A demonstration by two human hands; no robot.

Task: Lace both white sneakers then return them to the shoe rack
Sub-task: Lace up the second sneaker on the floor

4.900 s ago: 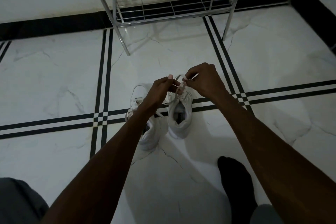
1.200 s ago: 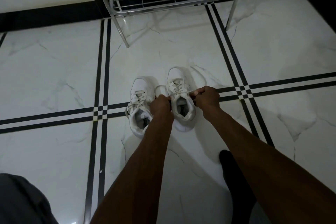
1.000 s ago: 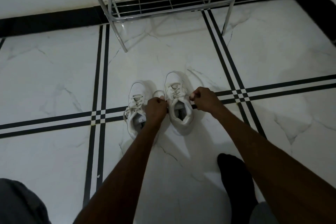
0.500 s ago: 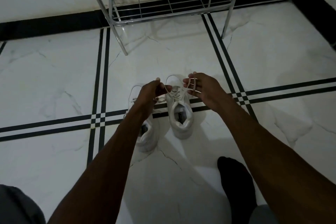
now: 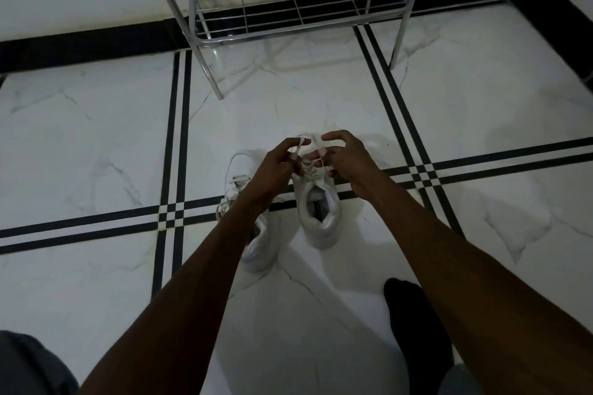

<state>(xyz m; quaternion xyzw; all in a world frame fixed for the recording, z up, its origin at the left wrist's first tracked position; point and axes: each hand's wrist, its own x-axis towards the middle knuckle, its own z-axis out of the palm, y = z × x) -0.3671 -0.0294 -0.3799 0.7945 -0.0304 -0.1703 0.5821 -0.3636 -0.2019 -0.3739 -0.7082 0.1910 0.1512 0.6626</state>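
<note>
Left hand (image 5: 276, 167): pinching thin white lace (image 5: 299, 147).
Right hand (image 5: 345, 157): pinching lace too.
Right white sneaker (image 5: 319, 212): light, soft; likely best gripped by heel.

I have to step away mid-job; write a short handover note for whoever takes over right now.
Left hand and right hand: each pinching a lace end above the right sneaker, mid-tie.
Left sneaker sits beside it on the marble floor, laces threaded.
Shoe rack stands just ahead, bottom shelf bare.
Left to do: finish this knot, check the other shoe's, then put both on the rack.
</note>
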